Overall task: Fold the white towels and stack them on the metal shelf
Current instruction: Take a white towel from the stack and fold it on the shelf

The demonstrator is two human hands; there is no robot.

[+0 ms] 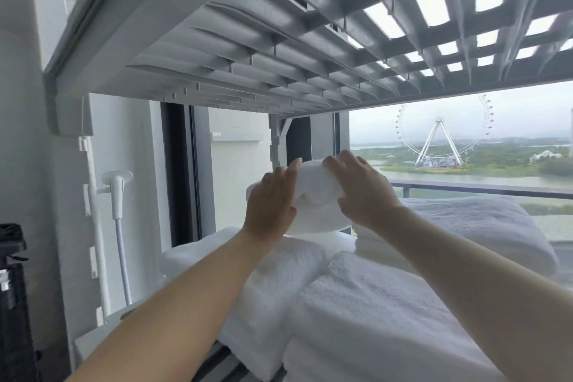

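A small folded white towel (316,195) is held between both hands, raised above the stacked towels at the back of the shelf. My left hand (271,205) grips its left side and my right hand (359,189) grips its right side and top. Below lie several folded white towels: one at the left (266,282), a thick one in front (372,319), and a large pile at the right (483,226). They rest on the grey metal shelf (217,363), whose slatted upper tier (248,49) hangs close overhead.
The shelf's left post (71,112) stands beside a white wall with a hose holder (117,183). A dark bin (12,288) sits at far left. Behind the shelf are a window frame (179,170), a balcony railing (483,187) and a Ferris wheel outside.
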